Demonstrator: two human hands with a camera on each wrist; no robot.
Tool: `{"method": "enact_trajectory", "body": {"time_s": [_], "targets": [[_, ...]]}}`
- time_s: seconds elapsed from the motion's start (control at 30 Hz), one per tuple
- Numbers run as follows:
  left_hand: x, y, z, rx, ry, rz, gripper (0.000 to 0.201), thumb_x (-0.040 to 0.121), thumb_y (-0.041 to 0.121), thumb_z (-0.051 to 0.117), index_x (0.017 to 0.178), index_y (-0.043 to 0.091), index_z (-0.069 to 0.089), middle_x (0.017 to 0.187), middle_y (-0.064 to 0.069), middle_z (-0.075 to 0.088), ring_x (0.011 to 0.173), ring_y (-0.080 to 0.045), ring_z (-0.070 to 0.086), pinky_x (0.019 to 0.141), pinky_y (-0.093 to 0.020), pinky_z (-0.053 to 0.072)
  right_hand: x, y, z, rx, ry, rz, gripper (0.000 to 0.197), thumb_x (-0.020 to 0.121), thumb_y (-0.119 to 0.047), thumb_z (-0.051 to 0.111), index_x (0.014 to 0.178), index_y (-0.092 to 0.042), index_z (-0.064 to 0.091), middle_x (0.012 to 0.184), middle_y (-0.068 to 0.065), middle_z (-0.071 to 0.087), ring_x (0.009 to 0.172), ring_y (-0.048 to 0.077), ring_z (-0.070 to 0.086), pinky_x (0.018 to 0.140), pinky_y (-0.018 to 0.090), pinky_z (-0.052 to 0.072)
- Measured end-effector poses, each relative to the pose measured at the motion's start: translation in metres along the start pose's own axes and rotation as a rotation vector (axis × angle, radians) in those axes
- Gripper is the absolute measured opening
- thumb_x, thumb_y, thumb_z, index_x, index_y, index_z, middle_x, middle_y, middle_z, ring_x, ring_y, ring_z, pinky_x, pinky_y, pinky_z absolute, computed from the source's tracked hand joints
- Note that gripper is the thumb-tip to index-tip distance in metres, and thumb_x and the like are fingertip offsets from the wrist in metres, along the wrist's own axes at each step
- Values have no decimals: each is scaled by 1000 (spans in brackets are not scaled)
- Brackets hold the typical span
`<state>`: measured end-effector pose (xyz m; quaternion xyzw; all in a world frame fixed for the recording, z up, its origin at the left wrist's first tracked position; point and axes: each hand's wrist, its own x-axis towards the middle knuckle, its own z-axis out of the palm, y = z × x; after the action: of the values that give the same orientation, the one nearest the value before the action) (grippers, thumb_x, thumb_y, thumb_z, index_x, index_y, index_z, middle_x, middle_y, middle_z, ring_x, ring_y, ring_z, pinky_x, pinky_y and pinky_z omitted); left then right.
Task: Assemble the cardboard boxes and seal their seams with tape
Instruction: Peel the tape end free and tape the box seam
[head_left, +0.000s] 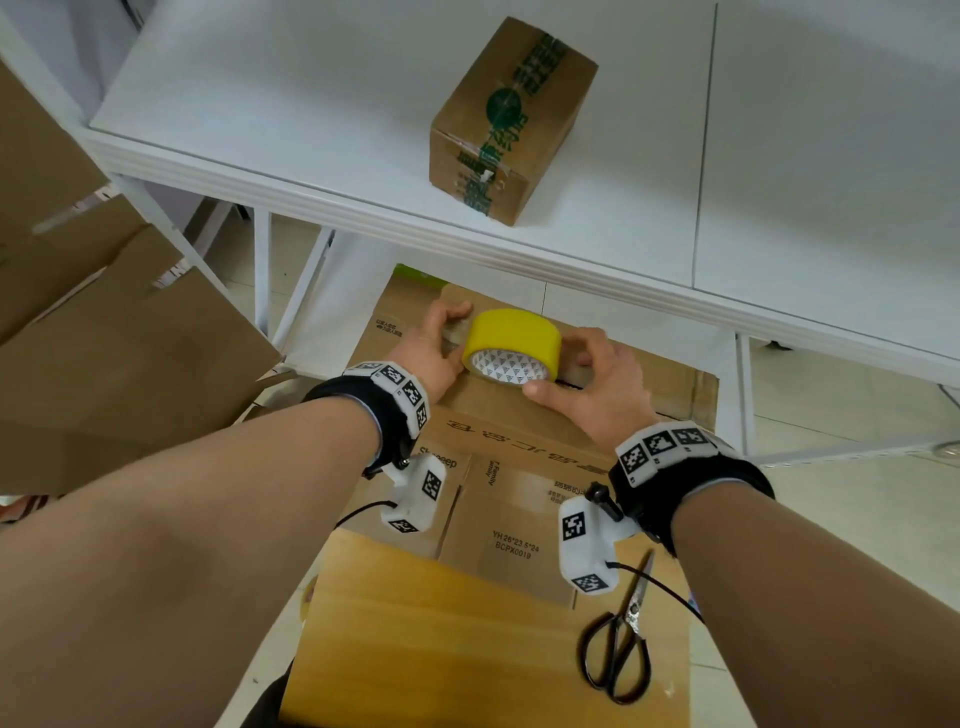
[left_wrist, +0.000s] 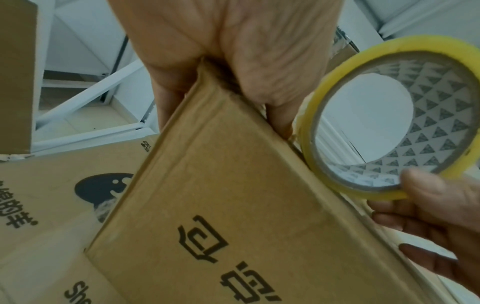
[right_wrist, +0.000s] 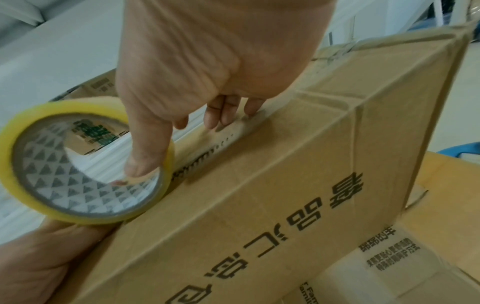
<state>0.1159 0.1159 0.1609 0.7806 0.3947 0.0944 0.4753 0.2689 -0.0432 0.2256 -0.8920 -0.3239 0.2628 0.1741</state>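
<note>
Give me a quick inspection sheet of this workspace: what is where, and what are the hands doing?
Surface: white table; the work goes on below its front edge.
Job's things: cardboard box under both hands; yellow tape roll stands on it at its far edge.
Clutter: scissors lie closed on a yellow-brown board; a sealed small box with green-printed tape sits on the table.
Hands: left hand grips the box's far edge; right hand holds the roll, thumb on its rim.
Cables: a black cable runs from the right wrist camera.
Surroundings: flattened cardboard at left, tiled floor.
</note>
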Motion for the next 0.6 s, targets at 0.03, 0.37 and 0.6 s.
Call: {"method": "enact_trajectory", "body": {"time_s": [0.03,0.37,0.6], "targets": [[0,-1,-1,-9,-5,11,53,92,25,59,139,30,36,134,10,51,103,-7,54,88,-19,38,-1,4,-4,0,34,21,89,51,-86,60,128,-49,38,131,0,48,127,26,44,105,58,37],[-1,-2,-5,43,-19,5,54,94,20,57,141,30,32,137,8,49,102,-16,61,83,-20,40,-17,47,-15,-68,228,403,67,82,-68,55,141,-51,28,158,4,10,144,37,16,114,60,24],[-3,7,-10,-5,-24,4,50,93,18,55,138,27,35,126,-1,56,101,-28,61,91,-41,49,-18,40,-24,-25,246,504,72,83,-68,55,145,-49,24,152,13,22,130,41,30,103,52,35]]}}
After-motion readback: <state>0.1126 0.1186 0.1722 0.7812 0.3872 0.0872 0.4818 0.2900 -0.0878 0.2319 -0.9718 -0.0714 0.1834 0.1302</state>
